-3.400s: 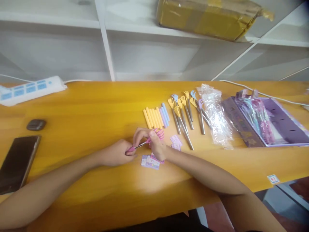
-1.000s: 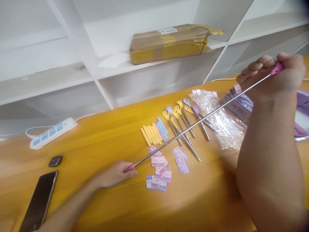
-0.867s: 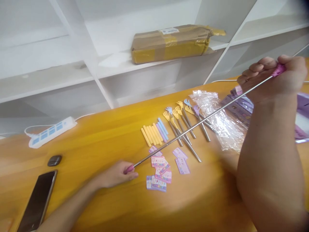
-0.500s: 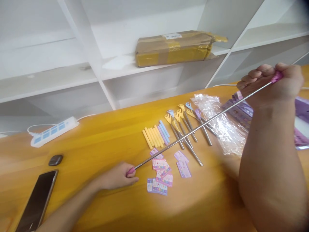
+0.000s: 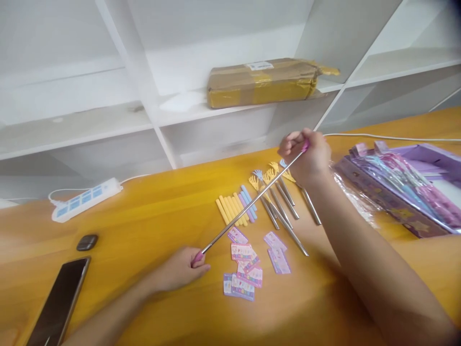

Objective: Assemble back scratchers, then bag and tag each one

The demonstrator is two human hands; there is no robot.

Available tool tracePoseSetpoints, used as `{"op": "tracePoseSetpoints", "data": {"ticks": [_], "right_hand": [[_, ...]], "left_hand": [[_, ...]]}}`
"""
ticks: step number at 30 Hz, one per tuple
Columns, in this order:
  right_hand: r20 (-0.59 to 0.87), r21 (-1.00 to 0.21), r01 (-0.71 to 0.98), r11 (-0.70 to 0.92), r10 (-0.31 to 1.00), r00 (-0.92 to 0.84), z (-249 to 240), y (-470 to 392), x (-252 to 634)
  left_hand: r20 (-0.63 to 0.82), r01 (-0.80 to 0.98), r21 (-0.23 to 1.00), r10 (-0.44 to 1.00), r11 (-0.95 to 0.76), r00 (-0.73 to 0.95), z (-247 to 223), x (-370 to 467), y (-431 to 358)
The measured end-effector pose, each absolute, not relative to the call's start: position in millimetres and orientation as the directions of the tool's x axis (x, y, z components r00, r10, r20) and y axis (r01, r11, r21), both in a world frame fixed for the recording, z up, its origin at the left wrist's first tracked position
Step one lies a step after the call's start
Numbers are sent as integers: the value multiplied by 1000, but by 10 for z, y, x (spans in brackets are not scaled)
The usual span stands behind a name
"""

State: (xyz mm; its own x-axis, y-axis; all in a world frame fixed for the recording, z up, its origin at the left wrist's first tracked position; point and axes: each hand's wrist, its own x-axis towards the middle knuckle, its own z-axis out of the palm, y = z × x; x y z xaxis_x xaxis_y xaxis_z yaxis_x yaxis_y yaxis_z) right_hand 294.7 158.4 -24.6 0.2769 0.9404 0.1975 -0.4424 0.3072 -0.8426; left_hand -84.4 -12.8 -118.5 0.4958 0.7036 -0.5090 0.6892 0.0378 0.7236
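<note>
A telescopic back scratcher (image 5: 248, 206) with pink ends slants between my two hands, its thin metal rod pulled out long. One pink end sits in the closed fingers of my left hand (image 5: 185, 266), low over the table. Higher and to the right, my right hand (image 5: 306, 156) is closed on the other pink end; its fingers hide the shape of that end. Below the rod lie several back scratchers (image 5: 275, 192) with yellow and blue claws. Beside them is a row of yellow, purple and blue tubes (image 5: 230, 209). Small printed cards (image 5: 247, 262) are scattered nearer to me.
An open purple box (image 5: 403, 211) with wrapped items stands at right, beside clear plastic bags (image 5: 355, 202). At left are a power strip (image 5: 86, 199), a small black case (image 5: 87, 242) and a phone (image 5: 59, 300). A taped carton (image 5: 262, 84) rests on the white shelf behind.
My right hand has come down and left, towards my left hand, and the stretch of rod between them is shorter. The purple box shows more fully now. My left hand has barely moved.
</note>
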Motion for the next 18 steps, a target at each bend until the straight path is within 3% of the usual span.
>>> {"op": "tracePoseSetpoints", "data": {"ticks": [6,14,18], "right_hand": [[346,-881,-324,344,937,54,-465,1214,2178],[250,-962,-193,193,907,-339,-914,359,1189],[184,-982,-116,149,899,-397,-1038,157,1050]], "left_hand": [[-492,648,755,738,99,461,-1266,-844,-155],[-443,595,797,768,101,463,-1287,-823,-207],[-438,614,787,762,67,478,-1295,-834,-197]]}}
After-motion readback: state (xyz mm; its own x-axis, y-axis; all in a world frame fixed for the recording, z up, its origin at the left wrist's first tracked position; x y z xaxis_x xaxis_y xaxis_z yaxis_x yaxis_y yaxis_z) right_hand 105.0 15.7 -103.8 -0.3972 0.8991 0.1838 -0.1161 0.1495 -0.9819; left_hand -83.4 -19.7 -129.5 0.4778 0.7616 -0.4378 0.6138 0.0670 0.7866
